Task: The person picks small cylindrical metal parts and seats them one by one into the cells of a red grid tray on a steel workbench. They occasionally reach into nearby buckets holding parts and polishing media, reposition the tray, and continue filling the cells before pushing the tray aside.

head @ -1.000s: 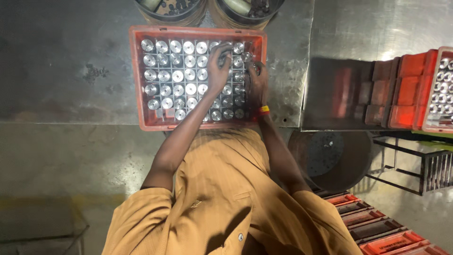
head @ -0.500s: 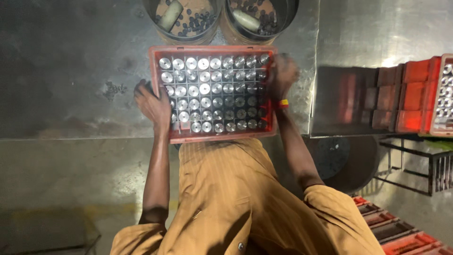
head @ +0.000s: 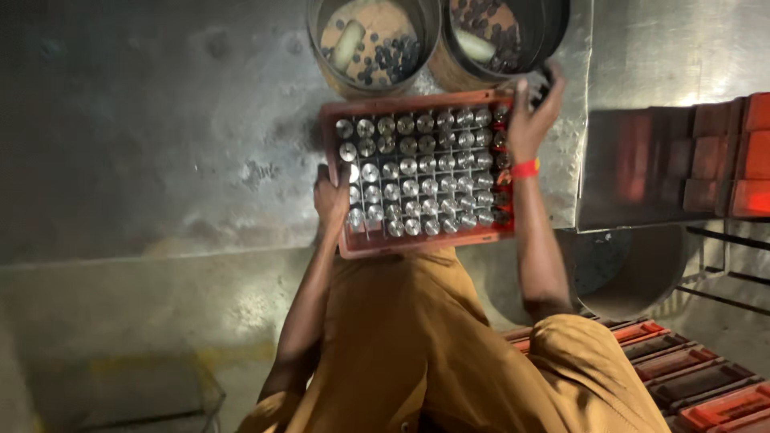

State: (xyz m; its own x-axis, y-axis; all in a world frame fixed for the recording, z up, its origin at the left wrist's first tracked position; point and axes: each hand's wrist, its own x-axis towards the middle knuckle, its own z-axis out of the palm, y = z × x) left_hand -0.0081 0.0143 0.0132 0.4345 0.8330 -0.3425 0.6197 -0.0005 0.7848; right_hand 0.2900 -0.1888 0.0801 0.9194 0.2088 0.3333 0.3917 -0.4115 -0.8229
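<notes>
Hands clamped on the red crate (head: 417, 242) of metal cylinders (head: 417, 172): left hand (head: 330, 200) near-left edge, right hand (head: 528, 120) far-right corner, mid-carry over the bench (head: 160, 144).

Single view, taken by a camera worn on the person's head. It looks steeply downward, almost straight down, over the person's own chest and orange-brown garment, which fill the lower middle of the frame. The view faces forward across a metal bench (head: 160, 120), whose far part lies at the top edge. It stands near, at arm's reach: both forearms run upward from the bottom to a red crate (head: 417, 240) at centre. The floor shows along the bottom and right. No second view exists, so no part is shared.
</notes>
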